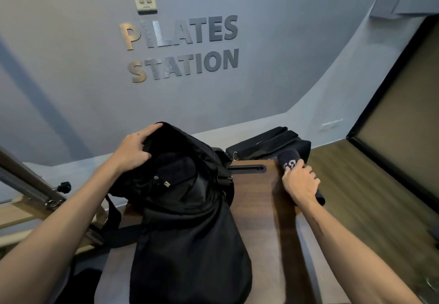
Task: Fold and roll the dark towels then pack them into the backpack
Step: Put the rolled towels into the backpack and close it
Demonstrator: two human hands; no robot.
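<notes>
While the packing step is under way, seen from above and read left to right. At centre left of the frame, left hand (133,148), fingers curled over the rim of the black backpack (190,220), holding the flap up and the mouth open. Backpack lying on the wooden table (259,208), long axis running from the bottom of the frame up toward the wall, opening at the far end. Inside the mouth, dark shapes, too dim to tell whether towels are already packed. At centre right, right hand (300,181) gripping a rolled dark towel (291,159) with pale lettering, at the table's right edge. Towel roll's long axis slanting from upper left to lower right, one end poking out above the fingers toward the wall, the other end showing below the wrist. Hands well apart, each clamped on its own thing. Behind the towel, a second dark bag (268,142) against the wall.

Judged from this: folding and rolling done for this towel; carrying it leftward to the open mouth and turning it end-first likely called for next.
</notes>
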